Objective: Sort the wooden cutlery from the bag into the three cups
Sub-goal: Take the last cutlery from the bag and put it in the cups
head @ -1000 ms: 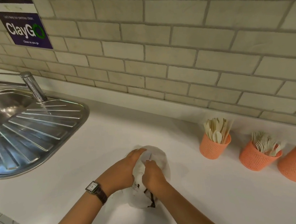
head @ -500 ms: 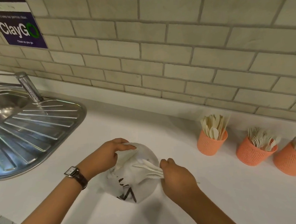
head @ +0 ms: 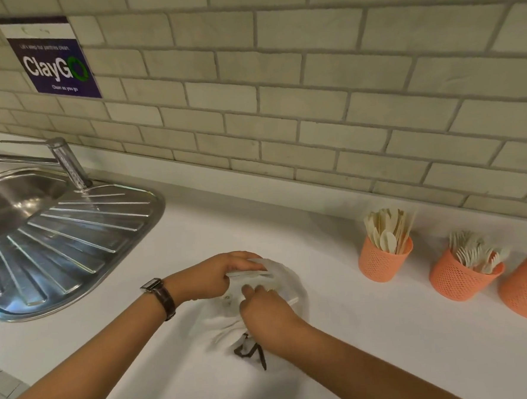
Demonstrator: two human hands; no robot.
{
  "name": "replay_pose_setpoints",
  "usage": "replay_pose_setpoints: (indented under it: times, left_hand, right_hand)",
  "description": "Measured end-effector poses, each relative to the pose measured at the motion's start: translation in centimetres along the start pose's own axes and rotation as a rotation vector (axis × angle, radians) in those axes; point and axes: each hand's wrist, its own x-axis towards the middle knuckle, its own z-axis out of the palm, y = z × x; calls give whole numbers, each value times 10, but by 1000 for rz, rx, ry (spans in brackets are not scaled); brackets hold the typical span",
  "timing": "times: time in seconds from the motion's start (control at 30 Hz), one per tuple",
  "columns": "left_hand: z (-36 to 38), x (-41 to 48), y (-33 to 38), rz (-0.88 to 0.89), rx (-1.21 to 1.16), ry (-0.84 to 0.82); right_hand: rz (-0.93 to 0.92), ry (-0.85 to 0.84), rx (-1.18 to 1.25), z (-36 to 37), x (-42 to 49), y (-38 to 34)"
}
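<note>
Reaching back into the bag (head: 279, 277), my right hand (head: 269, 313) sits over its mouth, fingers curled down inside. Half a second ago it was clear of the bag, to its right, with a fan of pale pieces drawn out. Whether those fingers hold anything now I cannot tell, as folds and knuckles hide it. My left hand (head: 220, 276) pinches the bag's far rim, keeping it open. The three cups (head: 380, 266) stand in a row well right of the bag, each already showing cutlery (head: 384, 233); the rest lies unseen inside the bag. My reading is that the draw reached no cup, so I am regathering before the carry.
</note>
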Motion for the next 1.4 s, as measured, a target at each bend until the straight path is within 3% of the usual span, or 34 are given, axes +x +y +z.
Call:
replay_pose_setpoints:
  times: [0.1,0.23,0.33,0.5,0.6,0.93,1.0,1.13,1.23,1.4]
  left_hand:
    - [3,-2,-1,6,-14,-37]
    - [9,-3,-5,-22,20,-64]
    - [8,3,-8,-27,38,-55]
    - [-7,19,-9,-53,31,31]
    - [-23,29,-11,-54,10,87]
    - [-20,33,-25,-89,36,70]
    - [-18,34,-24,-87,30,70]
    - [-19,35,-26,-95,59,84]
    - [-17,34,-30,-78,167,86]
    - [5,29,-40,-51,518,230]
  right_hand:
    - [136,-109,-8,13,30,13]
    - [102,-201,120,18,40,29]
    - [92,-115,264,26,49,37]
    - [-51,-178,144,17,71,40]
    - [-10,-106,194,16,84,44]
    - [13,-164,214,34,95,52]
    - [84,-160,376,37,100,51]
    - [341,11,854,42,109,41]
    - [386,68,912,43,104,41]
    - [458,-88,939,33,99,42]
